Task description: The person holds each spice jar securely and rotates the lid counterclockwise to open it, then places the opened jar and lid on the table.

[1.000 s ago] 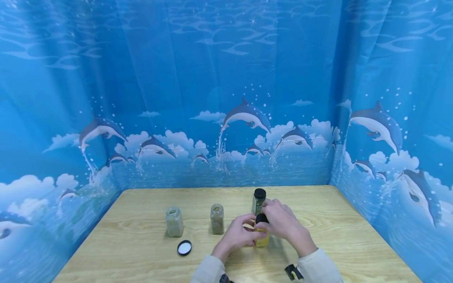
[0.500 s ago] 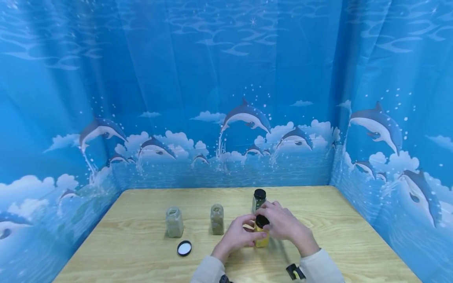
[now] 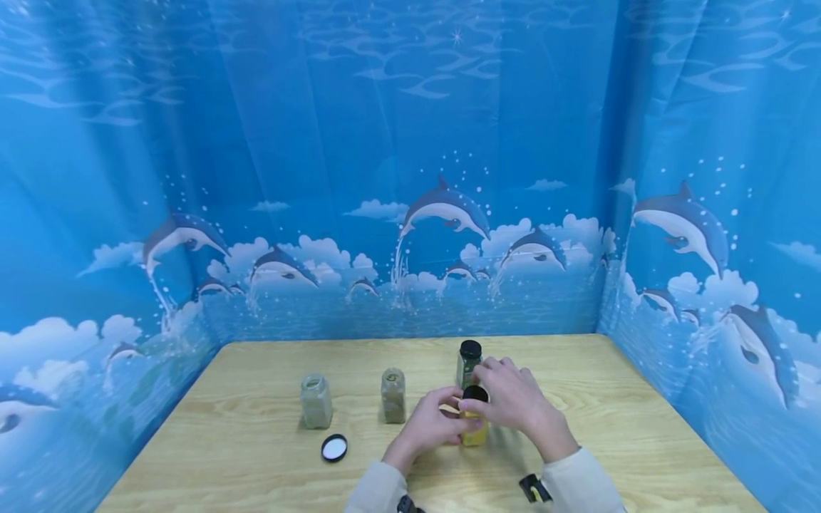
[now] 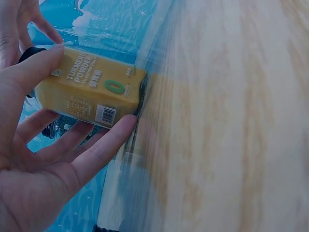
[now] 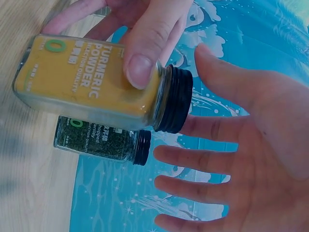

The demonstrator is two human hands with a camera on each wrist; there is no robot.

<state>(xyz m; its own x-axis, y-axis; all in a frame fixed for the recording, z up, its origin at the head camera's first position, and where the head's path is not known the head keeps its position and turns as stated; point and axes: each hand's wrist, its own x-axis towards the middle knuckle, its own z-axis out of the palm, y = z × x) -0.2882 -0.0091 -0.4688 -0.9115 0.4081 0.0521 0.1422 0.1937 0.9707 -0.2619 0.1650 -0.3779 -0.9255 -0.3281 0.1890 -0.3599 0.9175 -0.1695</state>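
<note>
A glass jar of yellow turmeric powder [image 3: 474, 435] with a black lid [image 5: 176, 99] stands upright on the table. My left hand [image 3: 431, 429] holds it by the body, with the thumb on the label side in the left wrist view. Around the lid, my right hand [image 3: 514, 402] is spread. Its thumb is apart from the lid in the right wrist view, and the index finger reaches behind it; whether that finger touches is unclear. Just behind stands a jar of chopped parsley [image 5: 94, 141], also black-lidded, partly hidden by my right hand in the head view.
To the left, two lidless glass jars stand on the wooden table [image 3: 256, 470]: a pale one [image 3: 316, 407] and a browner one [image 3: 393, 400]. A loose black lid [image 3: 334, 449] lies with its white inside up. A blue dolphin curtain [image 3: 359, 142] surrounds the table.
My right hand held the turmeric jar's lid, turned over it, then loosened and spread its fingers. The left hand and the jar have stayed in place.
</note>
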